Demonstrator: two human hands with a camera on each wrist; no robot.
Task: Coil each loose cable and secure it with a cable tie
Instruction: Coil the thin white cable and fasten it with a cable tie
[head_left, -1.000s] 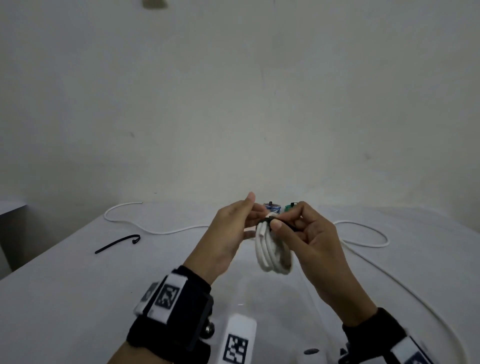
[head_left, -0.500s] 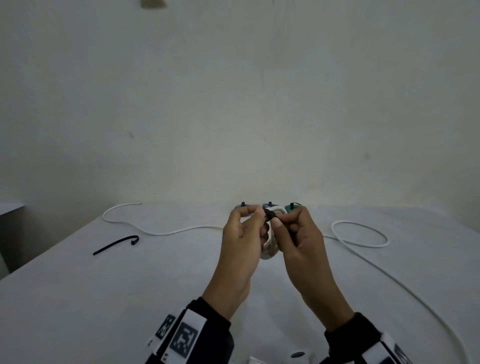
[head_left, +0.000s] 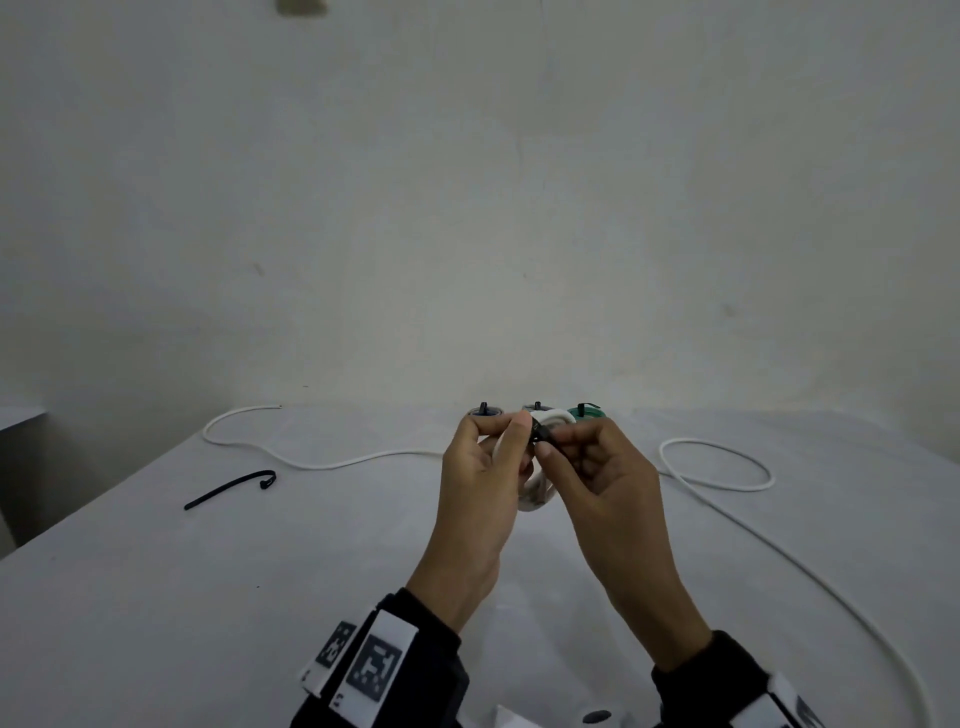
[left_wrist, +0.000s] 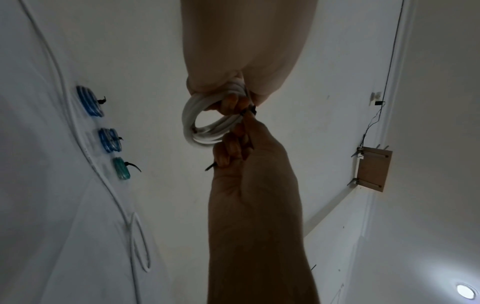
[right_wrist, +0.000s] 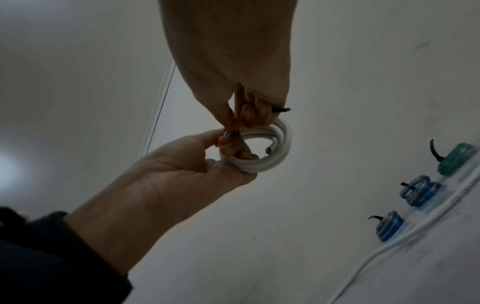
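A small white cable coil (head_left: 535, 496) hangs above the table between both hands. My left hand (head_left: 511, 434) grips the coil, with fingers (left_wrist: 230, 102) hooked through its ring (left_wrist: 197, 125). A black cable tie (head_left: 540, 431) wraps the top of the coil. My right hand (head_left: 551, 442) pinches the tie at the coil, and the tie's tail (left_wrist: 210, 166) sticks out past its curled fingers. In the right wrist view the coil (right_wrist: 262, 162) sits in the left hand and the tie tail (right_wrist: 281, 110) pokes out by the right fingers. Much of the coil is hidden behind the hands in the head view.
Three tied coils stand at the table's far edge: two blue (head_left: 483, 412) (head_left: 537, 408) and one green (head_left: 587, 413). A loose white cable (head_left: 311, 462) runs along the left and loops at the right (head_left: 717, 467). A spare black tie (head_left: 234, 488) lies at the left.
The left hand has turned upright and closed in against the right hand. The coil, hanging in plain sight a second ago, is now mostly covered by the hands.
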